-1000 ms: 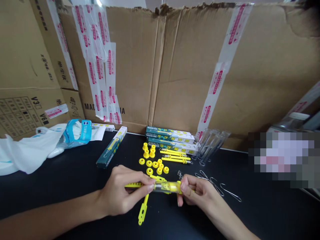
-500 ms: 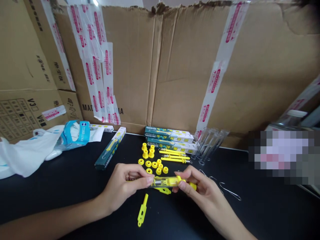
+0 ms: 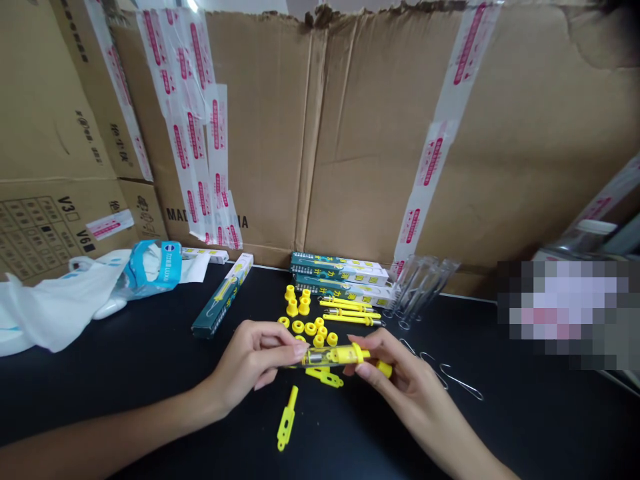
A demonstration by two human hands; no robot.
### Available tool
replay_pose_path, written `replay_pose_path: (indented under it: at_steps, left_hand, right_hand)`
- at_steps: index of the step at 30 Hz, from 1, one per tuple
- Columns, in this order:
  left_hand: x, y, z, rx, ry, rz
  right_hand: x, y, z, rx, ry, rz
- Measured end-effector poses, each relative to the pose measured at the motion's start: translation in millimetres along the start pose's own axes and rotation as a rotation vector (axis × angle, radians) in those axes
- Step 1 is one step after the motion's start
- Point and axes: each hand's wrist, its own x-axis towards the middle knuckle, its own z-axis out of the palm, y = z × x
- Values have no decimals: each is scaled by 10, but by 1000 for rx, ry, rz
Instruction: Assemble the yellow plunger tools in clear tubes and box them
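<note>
A clear-tubed spring scale (image 3: pixel 325 357) lies level between both hands, a metal spring and a yellow slider showing inside. My left hand (image 3: pixel 257 357) is closed, thumb and fingers pinching the tube's left end. My right hand (image 3: pixel 400 370) is closed at the yellow collar on the right end, where a thin yellow stem sticks out. Another yellow cap (image 3: pixel 384 369) shows by the right hand's curled fingers; whether it is gripped is unclear. Just below the tube lies a flat yellow slider piece (image 3: pixel 325 379), partly hidden. A second yellow slider (image 3: pixel 286 420) rests nearer me.
Behind the hands are several yellow caps and rings (image 3: pixel 304 307), yellow sliders with springs (image 3: pixel 353 313), printed boxes (image 3: pixel 340 280) and clear tubes (image 3: pixel 420 290). Wire hooks (image 3: pixel 463 383) lie at right. A single box (image 3: pixel 223 297) and a tissue pack (image 3: pixel 155 270) are left. Cardboard walls (image 3: pixel 260 133) enclose the back.
The spring scale has risen slightly and its right end tilts up a little. More of the yellow stem and of the loose cap by my right hand shows. The hands keep their grips.
</note>
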Motion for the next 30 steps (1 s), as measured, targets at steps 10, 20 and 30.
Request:
replay_pose_path:
  at_steps: [10,20,30]
  left_hand:
    - [-22,-6,-5,26,-8,17]
    - [-137,-73,-16,420,19,363]
    - [-162,-72,-50,654,36,685]
  right_hand:
    - [-42,34,-50,-193,134,-27]
    - [-45,28,-8,-68,87,54]
    - [-66,31,-20,-84,54,53]
